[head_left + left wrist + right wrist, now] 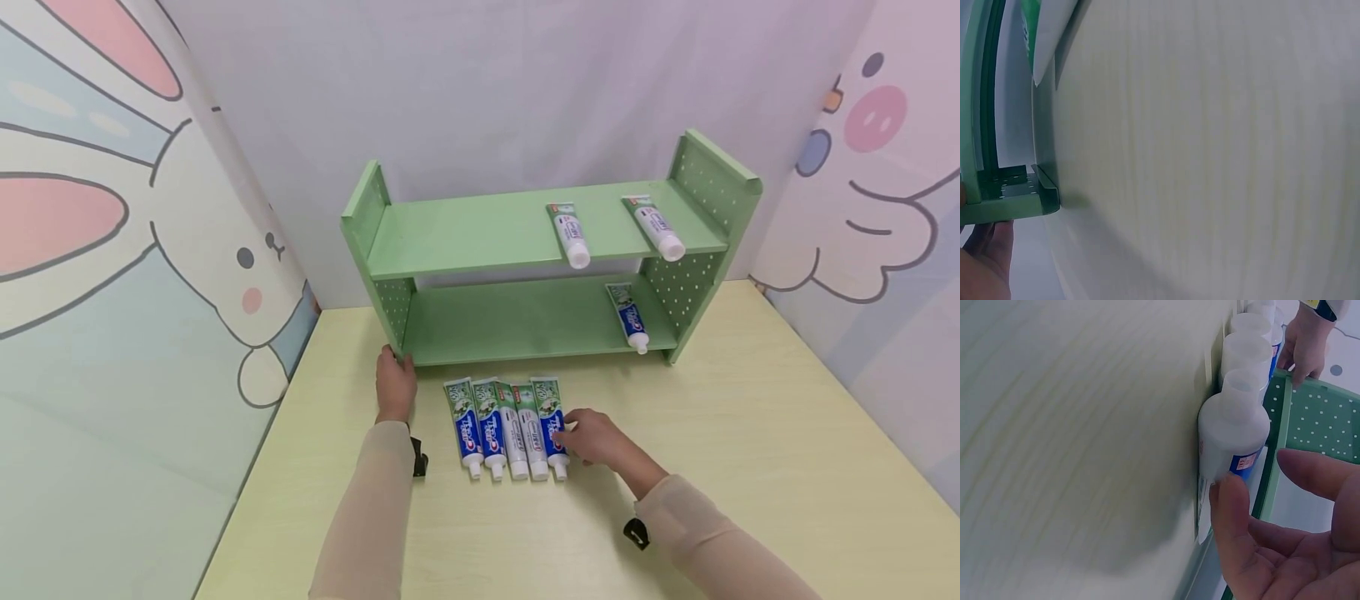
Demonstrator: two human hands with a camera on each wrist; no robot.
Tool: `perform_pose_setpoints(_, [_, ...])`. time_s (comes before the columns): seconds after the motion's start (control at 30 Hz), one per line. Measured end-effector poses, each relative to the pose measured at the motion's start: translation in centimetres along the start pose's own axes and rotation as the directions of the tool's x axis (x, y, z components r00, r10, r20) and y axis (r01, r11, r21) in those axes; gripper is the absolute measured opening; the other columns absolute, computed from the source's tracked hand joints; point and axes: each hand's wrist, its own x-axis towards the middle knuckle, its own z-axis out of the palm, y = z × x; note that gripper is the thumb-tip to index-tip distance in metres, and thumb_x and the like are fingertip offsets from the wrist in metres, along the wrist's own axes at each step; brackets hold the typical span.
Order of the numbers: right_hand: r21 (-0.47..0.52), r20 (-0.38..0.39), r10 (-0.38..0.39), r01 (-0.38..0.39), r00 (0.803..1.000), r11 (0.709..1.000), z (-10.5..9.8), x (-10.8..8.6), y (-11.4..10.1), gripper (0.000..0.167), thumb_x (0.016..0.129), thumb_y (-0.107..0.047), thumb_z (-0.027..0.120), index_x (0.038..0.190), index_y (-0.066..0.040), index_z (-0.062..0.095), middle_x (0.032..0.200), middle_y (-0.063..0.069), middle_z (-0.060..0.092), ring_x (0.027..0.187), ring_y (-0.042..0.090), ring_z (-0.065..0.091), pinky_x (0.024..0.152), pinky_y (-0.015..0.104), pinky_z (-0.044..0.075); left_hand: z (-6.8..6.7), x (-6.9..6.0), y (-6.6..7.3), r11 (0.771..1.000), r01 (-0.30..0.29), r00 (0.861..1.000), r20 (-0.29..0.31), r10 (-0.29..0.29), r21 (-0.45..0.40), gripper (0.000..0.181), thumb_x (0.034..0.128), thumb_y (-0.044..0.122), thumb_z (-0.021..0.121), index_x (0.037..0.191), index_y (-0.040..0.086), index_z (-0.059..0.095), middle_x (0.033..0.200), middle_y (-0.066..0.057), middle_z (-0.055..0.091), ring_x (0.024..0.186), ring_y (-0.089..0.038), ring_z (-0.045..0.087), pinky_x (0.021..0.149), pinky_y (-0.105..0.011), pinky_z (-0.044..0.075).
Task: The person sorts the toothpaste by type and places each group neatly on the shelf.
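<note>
My left hand (395, 387) grips the lower front edge of the left side panel of a green two-tier shelf (450, 237); in the left wrist view the fingers (999, 250) lie beside the panel. My right hand (597, 439) is at the rightmost blue, green and white toothpaste tube (550, 408) in a row on the table. In the right wrist view one fingertip touches that tube (1229, 440) near its cap, while the thumb and finger stand apart. Left of it lie two white-and-green tubes (513, 429) and two more blue ones (465, 425), caps toward me.
Two white-and-green tubes (570, 233) lie on the upper tier's right half, caps overhanging the front edge. One blue tube (628, 317) lies at the lower tier's right end. The shelf stands on a pale wooden table (750, 433) against a curtain, between cartoon-printed side walls.
</note>
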Motion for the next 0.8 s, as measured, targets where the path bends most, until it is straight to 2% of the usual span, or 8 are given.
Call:
perform_pose_setpoints(0.27, [-0.016,0.022,0.022,-0.021,1.0,1.0,0.3,0.0,0.0,0.055,0.092,-0.022,0.069,0.131,0.012,0.05,0.118,0.024,0.06,0.062,0.02,0.061,0.058,0.034,0.054,0.1,0.0,0.0,1.0,-0.005,1.0,0.0,0.005,0.009,0.039,0.1035,0.013,0.047,0.135,-0.008,0.038,0.123,-0.025,0.048,0.119,-0.039,0.048,0.099,-0.049,0.041])
perform_pose_setpoints(0.37, [-0.025,0.024,0.025,-0.025,0.999,0.999,0.5,0.1,0.1,0.057,0.091,-0.022,0.07,0.131,0.013,0.049,0.119,0.025,0.059,0.06,0.02,0.061,0.057,0.033,0.053,0.1,0.0,-0.1,1.0,-0.008,1.0,-0.003,0.008,0.014,0.039,0.1035,0.013,0.047,0.135,-0.008,0.038,0.122,-0.025,0.048,0.118,-0.039,0.048,0.098,-0.049,0.041])
perform_pose_setpoints(0.8, [-0.01,0.015,0.038,-0.038,0.999,0.999,1.4,0.3,0.2,0.064,0.087,-0.021,0.075,0.129,0.016,0.045,0.094,0.015,0.06,0.061,0.019,0.06,0.053,0.03,0.053,0.2,0.2,-0.2,1.0,0.008,1.0,0.006,-0.008,0.008,0.039,0.1042,0.013,0.045,0.136,-0.007,0.037,0.123,-0.024,0.048,0.12,-0.038,0.048,0.099,-0.047,0.041])
